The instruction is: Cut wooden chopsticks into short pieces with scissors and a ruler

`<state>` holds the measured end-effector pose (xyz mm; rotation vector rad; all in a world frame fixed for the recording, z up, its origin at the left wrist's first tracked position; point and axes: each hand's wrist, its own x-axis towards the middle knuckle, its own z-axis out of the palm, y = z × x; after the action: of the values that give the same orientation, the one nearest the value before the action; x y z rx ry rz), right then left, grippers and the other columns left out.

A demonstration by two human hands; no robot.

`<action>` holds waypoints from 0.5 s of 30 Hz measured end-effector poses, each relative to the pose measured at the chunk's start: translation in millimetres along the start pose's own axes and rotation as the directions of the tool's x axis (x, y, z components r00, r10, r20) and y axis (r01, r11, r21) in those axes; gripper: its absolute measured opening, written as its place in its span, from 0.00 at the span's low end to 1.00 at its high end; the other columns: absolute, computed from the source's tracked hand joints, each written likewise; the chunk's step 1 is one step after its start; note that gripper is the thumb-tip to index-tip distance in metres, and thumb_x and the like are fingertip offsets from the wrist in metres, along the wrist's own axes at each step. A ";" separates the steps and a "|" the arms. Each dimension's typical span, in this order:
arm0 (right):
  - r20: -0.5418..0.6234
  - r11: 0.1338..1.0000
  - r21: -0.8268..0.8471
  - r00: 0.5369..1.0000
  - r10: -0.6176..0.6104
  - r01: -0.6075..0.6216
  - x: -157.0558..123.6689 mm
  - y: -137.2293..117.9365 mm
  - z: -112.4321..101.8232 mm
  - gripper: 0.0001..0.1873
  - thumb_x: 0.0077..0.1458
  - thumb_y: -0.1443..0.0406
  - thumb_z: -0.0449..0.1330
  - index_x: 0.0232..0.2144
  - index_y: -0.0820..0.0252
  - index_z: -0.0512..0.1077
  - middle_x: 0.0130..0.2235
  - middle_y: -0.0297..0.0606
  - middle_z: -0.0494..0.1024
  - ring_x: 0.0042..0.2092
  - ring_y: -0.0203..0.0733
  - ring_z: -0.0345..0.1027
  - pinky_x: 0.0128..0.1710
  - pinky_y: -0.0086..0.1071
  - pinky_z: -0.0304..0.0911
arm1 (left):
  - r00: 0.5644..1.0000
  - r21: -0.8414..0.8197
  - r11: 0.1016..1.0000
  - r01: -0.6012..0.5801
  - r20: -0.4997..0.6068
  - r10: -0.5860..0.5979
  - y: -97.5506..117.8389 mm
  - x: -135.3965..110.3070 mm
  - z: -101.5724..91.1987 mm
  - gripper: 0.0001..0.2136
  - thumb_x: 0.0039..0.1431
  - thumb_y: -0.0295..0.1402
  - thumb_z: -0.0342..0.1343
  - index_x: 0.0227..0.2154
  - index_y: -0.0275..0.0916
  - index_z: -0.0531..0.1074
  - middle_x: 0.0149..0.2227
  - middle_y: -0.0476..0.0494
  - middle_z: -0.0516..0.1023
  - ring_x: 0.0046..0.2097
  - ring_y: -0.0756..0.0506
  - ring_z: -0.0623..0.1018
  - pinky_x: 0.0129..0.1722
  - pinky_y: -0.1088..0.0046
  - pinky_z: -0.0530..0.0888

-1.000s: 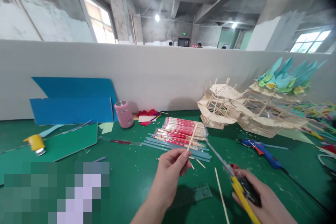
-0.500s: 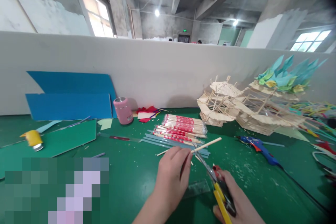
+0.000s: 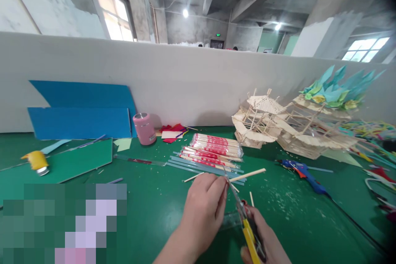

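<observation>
My left hand (image 3: 204, 210) is closed in a pinch on a thin, pale wooden stick (image 3: 249, 174) that points out to the right, over the table. Around the handles of a pair of shears (image 3: 250, 237), yellow and black with a red part, my right hand (image 3: 262, 231) is wrapped. The metal blades stand at the stick, close beside my left fingertips. Whether they touch the wood I cannot tell. Short stick pieces (image 3: 251, 199) lie on the green table nearby. A clear plastic piece (image 3: 231, 219) lies partly behind my hands.
Wrapped stick bundles (image 3: 216, 145) and grey-blue strips (image 3: 185, 165) lie ahead. A blue glue gun (image 3: 306, 175) with its cable is at right, before a stick-built model (image 3: 266, 119). A pink container (image 3: 144, 129), blue boards (image 3: 80, 123) and a yellow-handled tool (image 3: 36, 162) stand or lie left.
The shears and my right hand have moved left, the blades now steeper and nearer my left fingers. The stick's free end has dropped slightly and shifted right. A short piece beside the shears has come into view.
</observation>
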<state>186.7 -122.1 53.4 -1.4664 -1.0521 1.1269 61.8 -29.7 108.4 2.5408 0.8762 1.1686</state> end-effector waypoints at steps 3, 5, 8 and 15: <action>-0.041 0.985 -0.122 0.990 -0.132 0.126 2.1 4.1 -1.5 0.21 0.38 0.56 0.58 0.36 0.55 0.61 0.22 0.29 0.63 0.26 0.37 0.59 0.25 0.27 0.58 | 1.000 0.018 0.999 -0.029 -0.008 0.029 -1.1 -0.2 -0.2 0.08 0.55 0.24 0.43 0.33 0.34 0.68 0.27 0.40 0.71 0.30 0.46 0.68 0.29 0.71 0.67; -0.044 0.973 -0.177 0.987 -0.157 0.147 2.4 7.4 -1.9 0.21 0.39 0.56 0.57 0.37 0.57 0.61 0.23 0.30 0.63 0.26 0.36 0.59 0.26 0.26 0.57 | 0.999 0.022 0.999 -0.043 -0.009 0.043 -2.0 -0.4 -0.3 0.08 0.55 0.25 0.43 0.34 0.33 0.67 0.28 0.40 0.71 0.30 0.46 0.68 0.29 0.70 0.67; -0.032 0.966 -0.218 0.988 -0.151 0.140 2.0 13.0 -1.7 0.21 0.42 0.56 0.57 0.38 0.58 0.61 0.24 0.31 0.64 0.24 0.33 0.57 0.23 0.25 0.56 | 0.999 0.034 0.998 -0.047 0.006 0.047 -3.3 -0.6 -0.4 0.09 0.55 0.25 0.43 0.34 0.33 0.68 0.28 0.39 0.71 0.30 0.46 0.68 0.29 0.70 0.67; -0.033 0.984 -0.144 0.993 -0.112 0.106 4.0 26.5 2.2 0.19 0.43 0.51 0.56 0.34 0.57 0.65 0.20 0.30 0.63 0.20 0.32 0.58 0.19 0.24 0.58 | 0.997 0.106 0.991 -0.083 0.005 0.083 -4.2 1.4 -0.2 0.08 0.54 0.24 0.45 0.33 0.32 0.69 0.26 0.40 0.70 0.29 0.47 0.67 0.27 0.70 0.67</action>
<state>187.3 -122.0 26.5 -1.5174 -1.1896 0.9563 60.6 -25.5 107.6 2.6862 0.8624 1.1737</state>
